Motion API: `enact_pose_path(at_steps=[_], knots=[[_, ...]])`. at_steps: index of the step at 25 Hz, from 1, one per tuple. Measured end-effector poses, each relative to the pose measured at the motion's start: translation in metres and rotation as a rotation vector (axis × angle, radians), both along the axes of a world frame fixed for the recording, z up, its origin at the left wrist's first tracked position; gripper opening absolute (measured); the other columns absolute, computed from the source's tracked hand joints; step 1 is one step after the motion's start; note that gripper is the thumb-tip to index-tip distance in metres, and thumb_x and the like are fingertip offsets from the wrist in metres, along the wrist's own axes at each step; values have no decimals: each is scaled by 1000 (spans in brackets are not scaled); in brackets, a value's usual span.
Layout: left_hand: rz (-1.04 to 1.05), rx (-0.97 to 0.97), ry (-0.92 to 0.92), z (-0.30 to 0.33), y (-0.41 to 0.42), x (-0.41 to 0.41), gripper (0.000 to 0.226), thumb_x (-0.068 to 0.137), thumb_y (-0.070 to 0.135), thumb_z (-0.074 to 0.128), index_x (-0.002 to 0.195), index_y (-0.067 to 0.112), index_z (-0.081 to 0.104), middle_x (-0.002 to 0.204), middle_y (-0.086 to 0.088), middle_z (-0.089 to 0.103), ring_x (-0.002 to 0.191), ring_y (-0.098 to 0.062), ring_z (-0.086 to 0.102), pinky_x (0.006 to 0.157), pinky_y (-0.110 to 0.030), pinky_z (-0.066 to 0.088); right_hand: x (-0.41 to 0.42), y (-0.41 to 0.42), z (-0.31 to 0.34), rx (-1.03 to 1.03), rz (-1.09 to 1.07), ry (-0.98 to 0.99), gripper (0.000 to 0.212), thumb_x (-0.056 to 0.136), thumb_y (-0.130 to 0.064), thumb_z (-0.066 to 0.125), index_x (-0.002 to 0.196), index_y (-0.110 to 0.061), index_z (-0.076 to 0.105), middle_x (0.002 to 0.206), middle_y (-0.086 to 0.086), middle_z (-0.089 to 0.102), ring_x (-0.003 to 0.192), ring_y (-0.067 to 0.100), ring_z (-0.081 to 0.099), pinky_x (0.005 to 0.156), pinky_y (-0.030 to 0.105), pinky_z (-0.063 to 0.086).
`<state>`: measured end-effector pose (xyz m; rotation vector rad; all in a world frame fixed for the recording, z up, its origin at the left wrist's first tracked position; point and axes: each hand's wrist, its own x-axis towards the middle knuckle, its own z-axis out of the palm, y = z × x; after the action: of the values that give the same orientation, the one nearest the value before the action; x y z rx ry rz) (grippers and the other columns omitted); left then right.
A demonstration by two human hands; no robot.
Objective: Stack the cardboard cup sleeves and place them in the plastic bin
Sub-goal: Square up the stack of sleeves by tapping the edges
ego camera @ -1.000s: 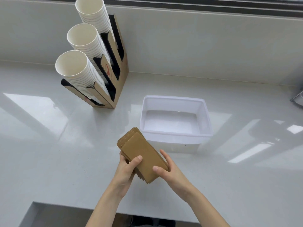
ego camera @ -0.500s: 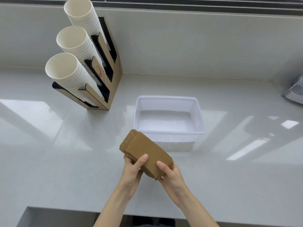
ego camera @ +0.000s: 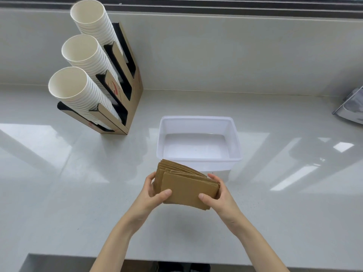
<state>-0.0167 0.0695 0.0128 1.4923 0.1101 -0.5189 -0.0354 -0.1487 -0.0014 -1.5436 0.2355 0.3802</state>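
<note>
Cut off at the right edge of the frame: a grey metallic object point(ego camera: 351, 108), too little of it showing to name. Hidden behind the stack of cardboard cup sleeves point(ego camera: 186, 185): most of both hands' fingers and the near left corner of the plastic bin point(ego camera: 198, 119). Hard to count the sleeves; only their fanned top edges show, stepping back toward the bin.

Held at lower centre of the frame, above the white table point(ego camera: 59, 193) and just in front of the bin. Left hand point(ego camera: 152, 195) clamped on the stack's left end, thumb pressed on the front sleeve, fingers point(ego camera: 150, 176) curled round the back. Right hand point(ego camera: 220, 197) clamped on the right end the same way, thumb on the front face, one fingertip showing over the top edge. Both grips closed on the sleeves, with the stack standing roughly on edge, tilted slightly down to the right.

Bin translucent white, rectangular, with nothing visible inside. At upper left of the frame, a cardboard cup dispenser point(ego camera: 135, 91) with three slanted stacks of white paper cups point(ego camera: 78, 91), well apart from the hands.
</note>
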Motion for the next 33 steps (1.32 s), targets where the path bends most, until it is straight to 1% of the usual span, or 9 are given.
enact_pose_path(at_steps=[5,10,13,17,19,22,25,27,33], knots=[[-169,350,-152,-8,-2,9,71,63,32,66,121,38,25,123,14,45,119,-5,41,106,-31,34,6,-10,-2,-131,76,-92,72,74,-9,66,125,-41,26,121,-21,42,100,-9,55,77,8,46],[-170,495,-257,-33,-13,0,87,69,21,69,129,41,10,123,12,35,122,-11,29,105,-27,25,-3,0,-26,-185,48,-106,80,75,2,60,130,-38,17,121,-27,37,104,-32,37,79,-8,32],[-204,597,-255,-43,-16,-2,100,56,38,66,138,30,8,122,8,36,126,-17,28,104,-27,26,-9,5,-37,-158,31,-73,92,76,5,58,138,-35,4,127,-20,40,106,-27,41,80,-7,33],[-161,640,-207,-49,-21,-1,110,47,48,64,140,32,8,135,-5,39,131,-19,26,112,-37,25,-8,9,-39,-212,10,-75,97,73,2,59,133,-41,-4,135,-14,35,118,-17,36,85,-7,29],[-159,660,-233,-51,-24,0,106,49,46,67,138,39,10,134,0,41,130,-16,23,110,-37,25,-7,12,-38,-231,3,-92,97,72,2,58,133,-41,-5,138,-9,34,121,-10,37,88,-5,30],[-132,640,-316,-49,-25,5,91,49,47,67,126,53,20,119,24,46,120,-15,33,101,-35,31,-6,14,-37,-221,-15,-118,96,70,0,55,141,-34,0,143,-2,35,128,6,40,103,16,33],[-64,673,-352,-49,-28,8,84,48,51,65,124,40,31,117,20,51,119,-19,37,100,-41,34,-5,17,-37,-262,-42,-132,95,70,0,55,139,-41,5,143,-9,39,128,6,42,105,23,34],[-47,719,-345,-52,-30,6,87,48,53,63,127,36,30,123,16,50,124,-18,33,103,-42,30,-8,17,-38,-300,-46,-130,93,71,-1,56,134,-48,6,141,-12,41,126,4,43,102,19,34],[-87,741,-360,-55,-29,4,101,60,45,68,140,31,7,136,16,39,132,-16,22,110,-39,16,-7,13,-35,-300,3,-119,95,74,-3,60,142,-35,3,148,-6,34,133,7,37,111,25,30]])
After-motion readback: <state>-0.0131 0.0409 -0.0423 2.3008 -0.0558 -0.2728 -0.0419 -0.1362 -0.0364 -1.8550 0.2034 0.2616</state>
